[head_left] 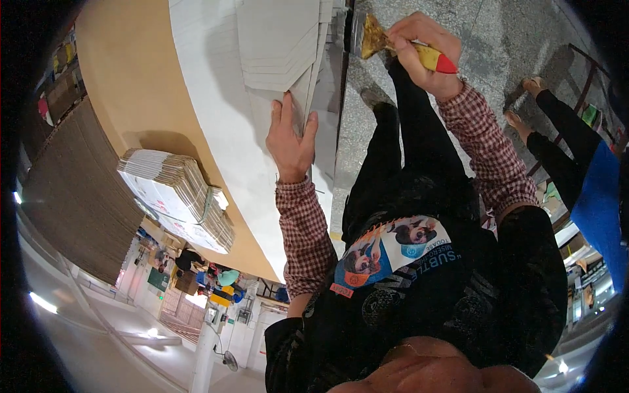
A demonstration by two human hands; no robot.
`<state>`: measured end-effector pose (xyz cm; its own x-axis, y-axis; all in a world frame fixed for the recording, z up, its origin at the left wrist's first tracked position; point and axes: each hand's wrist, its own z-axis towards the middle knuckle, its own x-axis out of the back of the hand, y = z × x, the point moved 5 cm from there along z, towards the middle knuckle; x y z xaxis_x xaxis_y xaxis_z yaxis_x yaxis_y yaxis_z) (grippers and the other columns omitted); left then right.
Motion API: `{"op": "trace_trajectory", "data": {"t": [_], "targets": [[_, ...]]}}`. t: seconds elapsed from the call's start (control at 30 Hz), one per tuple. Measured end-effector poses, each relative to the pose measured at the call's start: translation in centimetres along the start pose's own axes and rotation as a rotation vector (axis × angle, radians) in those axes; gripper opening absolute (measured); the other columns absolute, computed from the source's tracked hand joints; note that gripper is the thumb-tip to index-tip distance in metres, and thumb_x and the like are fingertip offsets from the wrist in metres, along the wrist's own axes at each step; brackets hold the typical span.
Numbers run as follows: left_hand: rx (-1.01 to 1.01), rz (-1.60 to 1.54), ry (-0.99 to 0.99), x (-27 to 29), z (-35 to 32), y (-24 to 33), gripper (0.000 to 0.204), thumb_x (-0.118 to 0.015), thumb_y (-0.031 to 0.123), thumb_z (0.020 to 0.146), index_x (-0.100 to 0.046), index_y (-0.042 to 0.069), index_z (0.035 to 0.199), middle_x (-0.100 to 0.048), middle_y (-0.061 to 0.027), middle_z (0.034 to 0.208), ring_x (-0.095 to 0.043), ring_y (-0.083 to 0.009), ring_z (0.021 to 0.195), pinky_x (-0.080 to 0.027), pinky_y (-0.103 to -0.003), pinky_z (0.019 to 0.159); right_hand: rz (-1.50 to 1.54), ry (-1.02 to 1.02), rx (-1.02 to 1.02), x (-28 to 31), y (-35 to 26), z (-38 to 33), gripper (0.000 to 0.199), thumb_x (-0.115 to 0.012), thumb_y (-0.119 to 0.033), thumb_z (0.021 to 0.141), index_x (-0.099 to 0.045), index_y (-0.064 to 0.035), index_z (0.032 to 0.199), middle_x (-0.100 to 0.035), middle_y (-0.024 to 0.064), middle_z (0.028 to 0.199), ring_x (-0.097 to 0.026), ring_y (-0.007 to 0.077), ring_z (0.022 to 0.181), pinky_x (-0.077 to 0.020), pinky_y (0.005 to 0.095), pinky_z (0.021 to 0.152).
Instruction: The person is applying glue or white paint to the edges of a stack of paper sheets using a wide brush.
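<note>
My right hand (pixel 426 49) is closed around a flat brush (pixel 429 56) with a yellow handle and a red end. The brush's yellowish, stained neck (pixel 373 37) points left, and its bristles reach the edge of the work table. On the table lies a fanned stack of light grey boards (pixel 275 46) with angled corners, overlapping in steps. My left hand (pixel 292 147) rests at the near end of these boards, fingers stretched forward and thumb apart, fingertips touching them. Both of my forearms wear red-and-white checked sleeves.
White sheeting (pixel 216 118) covers part of the tan table (pixel 131 72). A strapped bundle of folded cartons (pixel 173 196) sits farther left. To the right is a speckled floor (pixel 485 52), where another person in blue (pixel 599 203) sits or stands by a metal frame.
</note>
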<state>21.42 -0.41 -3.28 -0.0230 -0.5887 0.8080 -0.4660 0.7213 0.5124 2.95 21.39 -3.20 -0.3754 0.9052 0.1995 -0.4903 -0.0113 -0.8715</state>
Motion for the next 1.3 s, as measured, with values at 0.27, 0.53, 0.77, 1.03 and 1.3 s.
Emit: {"op": "trace_trajectory", "data": {"t": [0.27, 0.53, 0.77, 1.03, 1.3], "targets": [[-0.014, 0.213, 0.023, -1.6, -0.3, 0.8, 0.067, -0.063, 0.036, 0.081, -0.042, 0.000, 0.134, -0.043, -0.0345, 0.129, -0.042, -0.0493, 0.120, -0.040, -0.047, 0.096, -0.003, -0.027, -0.097, -0.3, -0.5, -2.4, 0.007, -0.057, -0.001, 0.081, -0.061, 0.0043, 0.079, -0.064, 0.0140, 0.082, -0.061, 0.0189, 0.072, -0.0481, 0.0280, 0.064], [0.062, 0.322, 0.309, -6.6, -3.1, 0.2, 0.093, -0.070, 0.046, 0.073, -0.026, 0.002, 0.143, -0.019, -0.0340, 0.144, -0.020, -0.0515, 0.132, -0.023, -0.054, 0.106, -0.029, 0.044, -0.130, 1.6, -2.0, -4.1, 0.009, -0.057, -0.002, 0.083, -0.060, 0.0026, 0.076, -0.064, 0.0137, 0.084, -0.061, 0.0186, 0.073, -0.0480, 0.0281, 0.065], [0.054, 0.321, 0.109, -4.1, -6.0, -1.4, 0.088, -0.067, 0.044, 0.077, -0.024, 0.003, 0.143, -0.017, -0.0338, 0.144, -0.019, -0.0513, 0.132, -0.022, -0.053, 0.108, -0.045, 0.033, -0.068, 1.1, -2.4, -4.7, 0.006, -0.057, 0.000, 0.083, -0.060, 0.0025, 0.078, -0.064, 0.0128, 0.084, -0.062, 0.0185, 0.075, -0.0485, 0.0281, 0.066], [-0.006, 0.003, -0.030, -0.3, -5.0, -2.2, 0.064, -0.063, 0.033, 0.083, -0.042, 0.005, 0.136, -0.041, -0.0306, 0.134, -0.039, -0.0435, 0.127, -0.034, -0.043, 0.104, -0.018, 0.114, 0.063, -0.9, -1.9, -2.7, 0.006, -0.062, -0.002, 0.078, -0.058, 0.0006, 0.075, -0.059, 0.0106, 0.073, -0.058, 0.0187, 0.063, -0.0456, 0.0286, 0.056], [0.018, -0.044, -0.033, 0.2, -4.8, -2.1, 0.060, -0.065, 0.027, 0.081, -0.045, 0.003, 0.133, -0.043, -0.0312, 0.132, -0.040, -0.0422, 0.127, -0.035, -0.041, 0.103, 0.082, 0.024, -0.037, -2.2, -1.3, -4.0, 0.006, -0.063, -0.003, 0.078, -0.059, -0.0001, 0.078, -0.060, 0.0100, 0.076, -0.058, 0.0182, 0.067, -0.0466, 0.0292, 0.059]]}}
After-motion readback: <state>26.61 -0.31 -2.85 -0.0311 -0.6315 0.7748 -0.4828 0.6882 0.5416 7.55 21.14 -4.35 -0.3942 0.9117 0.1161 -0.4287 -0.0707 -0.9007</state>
